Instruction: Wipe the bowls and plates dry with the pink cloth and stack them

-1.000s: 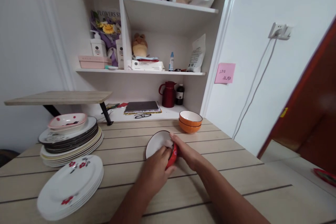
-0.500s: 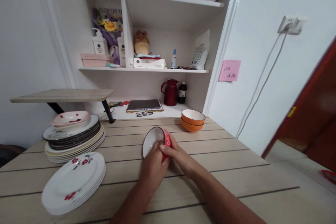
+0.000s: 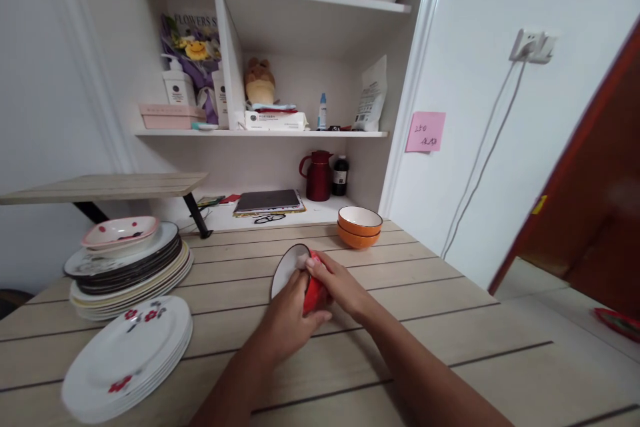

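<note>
- While the red bowl (image 3: 315, 288) stood tipped on its side, its pale hollow faced left and its patterned outer wall faced right, so the rim ran roughly from near to far between the two hands.
- The bowl was in the middle of the wooden table (image 3: 440, 317), nearer than the stacked orange bowls (image 3: 359, 240) and well to the right of the flowered white plates (image 3: 125, 353); whether its base touched the boards could not be told.
- Neither hand was nearer: both were at the bowl.
- The right hand (image 3: 341, 285) held the far right side, palm around the outer wall, thumb over the rim, its grip closed to the bowl's wall.
- The left hand (image 3: 284, 321) came from the near side, fingers bent into the hollow, thumb spread apart below the red wall.
- A pale patch showed by the left fingertips, too blurred to name, so what they pinched, if anything, could not be told.
</note>
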A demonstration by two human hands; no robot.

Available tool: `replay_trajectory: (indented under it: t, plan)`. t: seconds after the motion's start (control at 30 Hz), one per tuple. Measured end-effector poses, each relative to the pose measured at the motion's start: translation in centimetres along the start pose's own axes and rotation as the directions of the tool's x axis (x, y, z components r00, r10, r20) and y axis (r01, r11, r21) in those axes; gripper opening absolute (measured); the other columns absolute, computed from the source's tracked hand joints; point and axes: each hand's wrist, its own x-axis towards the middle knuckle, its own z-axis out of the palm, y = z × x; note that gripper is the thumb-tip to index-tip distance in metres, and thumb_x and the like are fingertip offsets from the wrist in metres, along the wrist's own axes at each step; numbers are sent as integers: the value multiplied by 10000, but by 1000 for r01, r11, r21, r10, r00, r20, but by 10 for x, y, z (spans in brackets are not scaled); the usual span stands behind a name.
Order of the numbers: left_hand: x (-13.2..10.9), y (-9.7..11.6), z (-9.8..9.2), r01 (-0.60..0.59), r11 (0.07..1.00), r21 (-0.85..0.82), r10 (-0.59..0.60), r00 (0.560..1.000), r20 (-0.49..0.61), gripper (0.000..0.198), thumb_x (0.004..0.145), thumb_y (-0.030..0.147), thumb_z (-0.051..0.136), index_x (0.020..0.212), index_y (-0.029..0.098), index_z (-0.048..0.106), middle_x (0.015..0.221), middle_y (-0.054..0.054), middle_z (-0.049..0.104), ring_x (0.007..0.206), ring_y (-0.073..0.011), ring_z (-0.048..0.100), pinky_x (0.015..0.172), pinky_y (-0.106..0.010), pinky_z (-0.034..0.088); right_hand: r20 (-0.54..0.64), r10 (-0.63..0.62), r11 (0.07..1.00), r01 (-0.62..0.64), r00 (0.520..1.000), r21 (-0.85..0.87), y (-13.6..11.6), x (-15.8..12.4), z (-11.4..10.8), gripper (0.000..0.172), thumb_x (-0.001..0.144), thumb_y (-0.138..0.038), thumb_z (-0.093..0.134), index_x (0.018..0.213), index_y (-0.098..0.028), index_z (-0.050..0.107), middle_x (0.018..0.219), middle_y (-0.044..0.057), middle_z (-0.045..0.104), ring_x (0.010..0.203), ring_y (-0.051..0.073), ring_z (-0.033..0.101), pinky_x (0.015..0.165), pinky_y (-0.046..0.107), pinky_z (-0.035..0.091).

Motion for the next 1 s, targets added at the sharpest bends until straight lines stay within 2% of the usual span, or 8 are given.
replay_trajectory:
  t: [0.2,0.37,0.47,0.53,0.67,0.8,0.93,1.0]
  plan:
    - [-2,4,-3,-35,999,36,34,999,30,794,732,198,713,1452,247,382,1522,-102,438,1425,-289,372,1184,-497,292,84,143,989,-146,986,28,-14,-4,-6,470,814,-673,586,972,-236,658,776,12,626,666,173,558,576,287,431]
    - [-4,12,-11,-22,992,127,19,999,28,714,754,244,698,1418,262,435,1407,-84,562,1297,-290,524,1089,-460,424,141,241,957,-259,960,132,-15,-4,-2,466,839,-693,528,913,-237,589,658,-32,538,541,138,487,495,259,378]
    - [-4,13,-10,56,964,261,-54,998,-14,475,828,269,606,1299,229,552,1261,-98,654,1173,-307,614,992,-465,490,114,289,935,-306,951,182,-13,-5,8,560,849,-740,456,981,-222,623,734,14,622,663,191,587,627,330,479]
    - [-4,12,-6,108,942,318,-85,993,-85,426,864,267,543,1286,211,556,1285,-117,639,1197,-316,603,996,-470,486,97,222,936,-239,970,259,-13,-7,15,621,836,-750,479,1129,-224,626,994,66,686,964,243,629,874,387,490]
    - [-4,8,6,159,944,288,-100,973,-208,475,866,201,480,1340,232,498,1392,-109,564,1290,-278,539,1038,-410,460,162,100,931,-150,982,332,-15,-14,20,891,755,-709,650,1468,-250,378,1463,97,484,1392,244,386,1161,376,269]
    - [-2,-2,14,118,982,148,-79,966,-247,449,845,183,490,1291,230,514,1266,-99,600,1196,-252,587,981,-381,490,184,72,926,-134,980,353,-11,-15,24,1015,702,-533,788,1531,-286,257,1550,96,380,1437,252,324,1186,397,219]
    - [1,-12,15,22,999,-34,-29,978,-207,477,790,196,593,1260,190,510,1188,-100,591,1133,-244,595,979,-388,489,29,80,891,-85,996,445,-9,-9,29,849,722,-435,757,1468,-310,371,1415,63,539,1318,263,475,1127,395,327]
    - [0,-12,12,8,999,-45,-15,989,-147,582,762,196,643,1319,212,474,1254,-96,572,1196,-252,560,1030,-409,453,32,85,876,-90,996,474,-9,-6,25,712,743,-429,730,1391,-299,464,1257,48,636,1181,260,573,1028,383,426]
